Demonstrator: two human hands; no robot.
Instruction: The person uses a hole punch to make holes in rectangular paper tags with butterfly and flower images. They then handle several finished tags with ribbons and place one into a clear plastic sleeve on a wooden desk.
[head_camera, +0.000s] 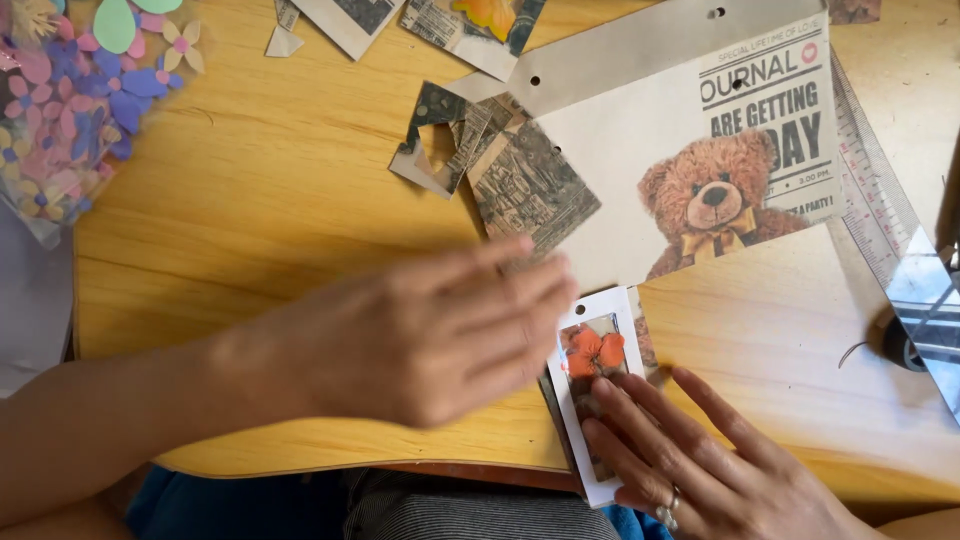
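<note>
Right hand (700, 450) presses flat, fingers open, on white card (598, 400); left hand (420, 335), blurred, open, grip empty, hovers over worktop (280, 200).

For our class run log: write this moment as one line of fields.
left hand: hovers, blurred, open | right hand: fingers press white tag | on tag: orange flower | nearby: teddy bear paper | surface: wooden table

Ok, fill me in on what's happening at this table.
A person is doing paper craft at a wooden table. Their right hand presses its fingers on a small white card frame with an orange flower inside, at the table's near edge. The left hand, blurred, is flat and open beside it. A teddy bear sheet, paper scraps and a bag of paper flowers lie around.
</note>
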